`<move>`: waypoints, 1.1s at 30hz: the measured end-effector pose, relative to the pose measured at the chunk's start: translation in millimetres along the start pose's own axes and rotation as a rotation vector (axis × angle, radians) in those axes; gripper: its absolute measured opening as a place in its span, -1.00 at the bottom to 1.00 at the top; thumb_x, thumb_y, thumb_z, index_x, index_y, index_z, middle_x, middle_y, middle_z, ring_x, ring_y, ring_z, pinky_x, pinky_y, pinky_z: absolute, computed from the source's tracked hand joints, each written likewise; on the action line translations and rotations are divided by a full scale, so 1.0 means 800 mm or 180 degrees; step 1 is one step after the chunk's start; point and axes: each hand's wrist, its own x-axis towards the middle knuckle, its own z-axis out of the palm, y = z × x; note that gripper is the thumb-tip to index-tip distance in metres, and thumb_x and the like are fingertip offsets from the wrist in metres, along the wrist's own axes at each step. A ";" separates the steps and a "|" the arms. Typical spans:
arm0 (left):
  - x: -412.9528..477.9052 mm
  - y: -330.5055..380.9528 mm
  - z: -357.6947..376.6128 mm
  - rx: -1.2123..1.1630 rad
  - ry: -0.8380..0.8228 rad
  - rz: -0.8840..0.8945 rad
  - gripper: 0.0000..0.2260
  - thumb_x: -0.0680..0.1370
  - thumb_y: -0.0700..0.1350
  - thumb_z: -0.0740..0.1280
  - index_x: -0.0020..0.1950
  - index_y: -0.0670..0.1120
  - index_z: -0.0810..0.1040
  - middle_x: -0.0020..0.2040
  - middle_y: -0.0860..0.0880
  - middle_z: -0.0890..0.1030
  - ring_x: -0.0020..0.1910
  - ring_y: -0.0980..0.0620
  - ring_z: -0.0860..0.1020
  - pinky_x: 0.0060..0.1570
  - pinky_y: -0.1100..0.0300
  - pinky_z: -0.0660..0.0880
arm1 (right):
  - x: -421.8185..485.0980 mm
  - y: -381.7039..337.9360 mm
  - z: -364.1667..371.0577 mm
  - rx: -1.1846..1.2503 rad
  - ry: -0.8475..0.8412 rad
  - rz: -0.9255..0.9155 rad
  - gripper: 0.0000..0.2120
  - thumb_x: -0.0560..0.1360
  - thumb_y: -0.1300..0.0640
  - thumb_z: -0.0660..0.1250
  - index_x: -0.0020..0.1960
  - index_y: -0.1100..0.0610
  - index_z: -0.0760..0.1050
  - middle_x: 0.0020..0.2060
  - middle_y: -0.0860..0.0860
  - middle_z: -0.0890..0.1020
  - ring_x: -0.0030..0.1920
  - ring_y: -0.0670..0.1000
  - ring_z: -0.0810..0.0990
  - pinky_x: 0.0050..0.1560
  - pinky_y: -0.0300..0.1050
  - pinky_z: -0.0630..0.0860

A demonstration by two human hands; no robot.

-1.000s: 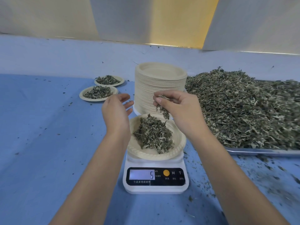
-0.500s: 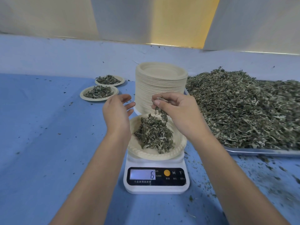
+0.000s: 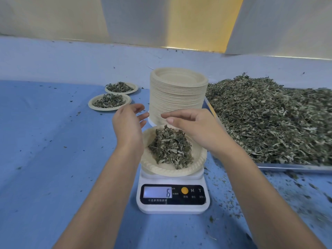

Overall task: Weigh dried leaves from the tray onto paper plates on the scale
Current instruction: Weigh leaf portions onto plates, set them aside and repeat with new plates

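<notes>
The paper plate (image 3: 167, 172) with its leaf pile (image 3: 170, 148) sits on the scale (image 3: 172, 207), directly below and between both hands. The left hand (image 3: 128, 126) and right hand (image 3: 195, 130) hover with fingers apart, holding nothing. The tray (image 3: 287, 167) of dried leaves (image 3: 269, 119) lies toward the right side of the tabletop (image 3: 53, 159). The right hand is nearer to it, so it is probably the reaching hand.

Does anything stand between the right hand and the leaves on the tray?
Nothing visible does. The right hand hovers above the plate on the scale, the leaves lie open just to its right, and the plate stack stands behind, off that path.
</notes>
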 end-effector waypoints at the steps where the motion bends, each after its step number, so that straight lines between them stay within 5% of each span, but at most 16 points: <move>1: 0.000 0.000 0.000 0.0008 -0.0001 0.0004 -0.78 0.53 -0.24 0.13 -0.09 -0.11 0.56 -0.12 0.02 0.63 -0.22 0.09 0.63 -0.22 0.29 0.51 | 0.001 0.000 0.000 0.0074 0.0105 -0.0062 -0.84 0.51 0.19 0.37 0.02 -0.02 0.65 -0.07 -0.19 0.69 -0.02 -0.30 0.60 0.00 -0.49 0.44; 7: -0.003 0.002 0.003 0.0069 -0.0071 0.0058 -0.77 0.53 -0.26 0.13 -0.13 -0.10 0.57 -0.19 0.05 0.62 -0.28 0.10 0.61 -0.16 0.26 0.51 | 0.005 0.012 -0.006 0.0287 0.0781 -0.0003 -0.68 0.42 0.42 0.36 -0.05 0.02 0.61 -0.05 -0.06 0.68 0.04 -0.01 0.66 0.11 -0.20 0.54; 13: -0.008 0.003 0.007 0.0131 -0.0206 0.0104 -0.76 0.52 -0.27 0.12 -0.18 -0.08 0.55 -0.19 0.03 0.64 -0.34 0.14 0.59 -0.18 0.27 0.50 | 0.006 0.023 -0.019 0.0280 0.1027 0.0091 -0.68 0.42 0.39 0.36 -0.14 -0.04 0.62 -0.11 -0.03 0.70 -0.05 -0.02 0.68 0.00 -0.19 0.58; 18: -0.016 0.007 0.013 0.0022 -0.0437 0.0067 -0.75 0.51 -0.30 0.10 -0.19 -0.12 0.54 -0.25 0.01 0.63 -0.37 0.12 0.57 -0.24 0.29 0.48 | 0.006 0.036 -0.048 -0.0155 0.1563 0.0319 -0.71 0.44 0.33 0.34 -0.17 -0.07 0.62 -0.20 -0.07 0.69 -0.16 -0.08 0.65 -0.08 -0.14 0.60; 22: -0.026 0.009 0.023 -0.0077 -0.0805 0.0107 -0.76 0.51 -0.32 0.10 -0.17 -0.16 0.55 -0.28 -0.02 0.64 -0.38 0.10 0.58 -0.29 0.31 0.49 | -0.002 0.054 -0.083 -0.1310 0.1936 0.0786 -0.78 0.48 0.23 0.29 0.04 0.05 0.65 -0.05 -0.01 0.68 -0.03 0.01 0.61 0.00 -0.12 0.51; 28: -0.052 0.004 0.070 -0.0124 -0.1441 0.0123 -0.75 0.51 -0.33 0.10 -0.21 -0.18 0.55 -0.36 -0.03 0.65 -0.41 0.07 0.59 -0.38 0.32 0.50 | -0.023 0.087 -0.122 -0.2293 0.1366 0.1790 -0.70 0.55 0.24 0.26 0.24 0.07 0.56 0.09 0.13 0.64 0.02 0.17 0.59 -0.06 -0.09 0.49; 33: -0.065 -0.004 0.098 -0.0139 -0.1622 0.0064 -0.77 0.51 -0.33 0.12 -0.20 -0.19 0.55 -0.36 -0.06 0.65 -0.40 0.04 0.59 -0.40 0.31 0.49 | -0.028 0.091 -0.135 -0.2653 0.0469 0.1887 -0.63 0.51 0.20 0.35 0.30 0.01 0.51 0.23 0.08 0.58 0.14 0.11 0.55 -0.04 -0.21 0.41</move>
